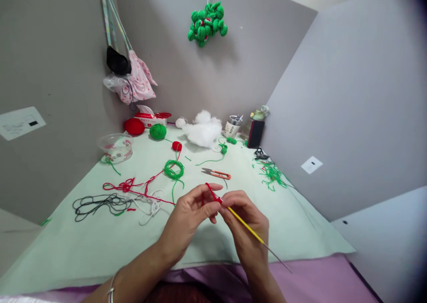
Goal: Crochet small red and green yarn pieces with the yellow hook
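Both forearms are slanted inward over the bench. Red yarn is pinched above it between thumb and fingers of the left hand; the hook is gripped slantwise by the right hand, its tip held at the yarn.

We recorded one slender crochet hook, yellow-handled with bare grey metal at its lower end, held slantwise, its upper end meeting the work. With it we listed red yarn, a small portion gathered at that upper end, further strand lying loosely looped and tangled leftward.
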Demonstrator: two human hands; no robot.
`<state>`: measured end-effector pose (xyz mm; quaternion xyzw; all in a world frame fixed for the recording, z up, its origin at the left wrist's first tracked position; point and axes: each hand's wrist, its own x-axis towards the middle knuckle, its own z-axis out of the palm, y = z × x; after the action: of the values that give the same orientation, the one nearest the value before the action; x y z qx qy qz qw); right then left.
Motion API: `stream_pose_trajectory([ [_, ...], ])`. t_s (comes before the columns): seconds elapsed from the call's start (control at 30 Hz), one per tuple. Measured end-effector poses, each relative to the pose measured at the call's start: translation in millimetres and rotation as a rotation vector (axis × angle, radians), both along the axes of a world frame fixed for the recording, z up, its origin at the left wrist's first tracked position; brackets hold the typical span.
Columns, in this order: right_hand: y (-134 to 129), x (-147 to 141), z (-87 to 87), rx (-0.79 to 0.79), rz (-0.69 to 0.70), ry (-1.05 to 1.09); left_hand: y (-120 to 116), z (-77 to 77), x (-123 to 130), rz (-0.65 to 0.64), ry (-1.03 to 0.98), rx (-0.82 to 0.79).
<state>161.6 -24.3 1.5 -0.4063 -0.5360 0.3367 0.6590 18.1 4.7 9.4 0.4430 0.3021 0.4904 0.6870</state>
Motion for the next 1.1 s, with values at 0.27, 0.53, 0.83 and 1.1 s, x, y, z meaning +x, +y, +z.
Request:
stream_pose_trajectory([
  [0.27,1.0,1.2,-4.1,-0.078,0.006,0.102,1.5,-3.8,2.7,0.034,-0.109,-0.097],
  [0.53,10.2,4.7,-9.4,-0.294,0.137,0.416,-1.3,1.5,-1.1,-0.100,-0.113,-0.194],
  [0.83,3.3,4.6,-11.5,-0.098,0.018,0.066,-2.9,-0.7,-1.3,-0.078,-0.211,-0.321],
  [1.1,7.3,11.2,-15.7,-0.189,0.152,0.146,-0.9,-4.6,-0.6,-0.023,-0.128,-0.213],
])
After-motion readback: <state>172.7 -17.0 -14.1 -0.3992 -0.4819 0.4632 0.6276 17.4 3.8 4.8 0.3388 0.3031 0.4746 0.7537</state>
